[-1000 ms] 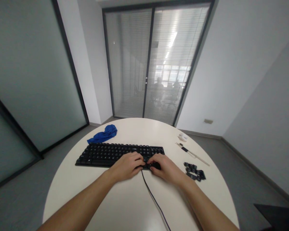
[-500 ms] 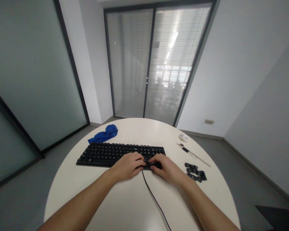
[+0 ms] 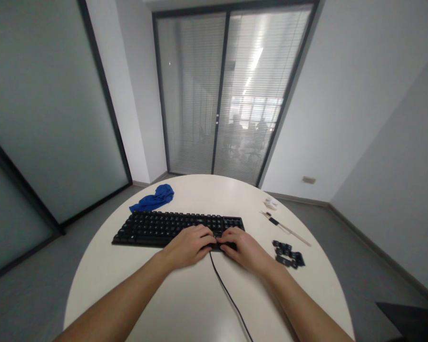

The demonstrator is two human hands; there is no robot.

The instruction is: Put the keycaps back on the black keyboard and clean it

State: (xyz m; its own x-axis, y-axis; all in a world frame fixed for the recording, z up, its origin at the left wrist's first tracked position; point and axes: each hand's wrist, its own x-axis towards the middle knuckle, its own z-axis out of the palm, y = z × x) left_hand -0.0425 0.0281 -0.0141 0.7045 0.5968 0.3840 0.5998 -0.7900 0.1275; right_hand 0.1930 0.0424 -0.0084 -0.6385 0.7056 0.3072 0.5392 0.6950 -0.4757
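Observation:
A black keyboard (image 3: 153, 230) lies across the round table, letters side to the left. My left hand (image 3: 192, 246) rests over its front edge right of the middle, fingers bent on top and thumb low at the edge, gripping it. Against the keyboard's right part, my right hand (image 3: 246, 249) has thumb and fingers drawn together, their tips almost meeting those of my left hand. Whatever is between the right fingertips is too small and covered to make out. Loose black keycaps (image 3: 283, 260) lie in a cluster to the right of my right hand.
A crumpled blue cloth (image 3: 155, 198) lies behind the keyboard's left end. Thin brush-like sticks (image 3: 292, 232) and a small white item (image 3: 271, 204) are at the right. The black cable (image 3: 230, 297) runs toward me over the white table (image 3: 178, 304).
My right hand has shifted slightly left, its fingertips now closer to my left hand. My left hand and the keyboard have stayed about where they were.

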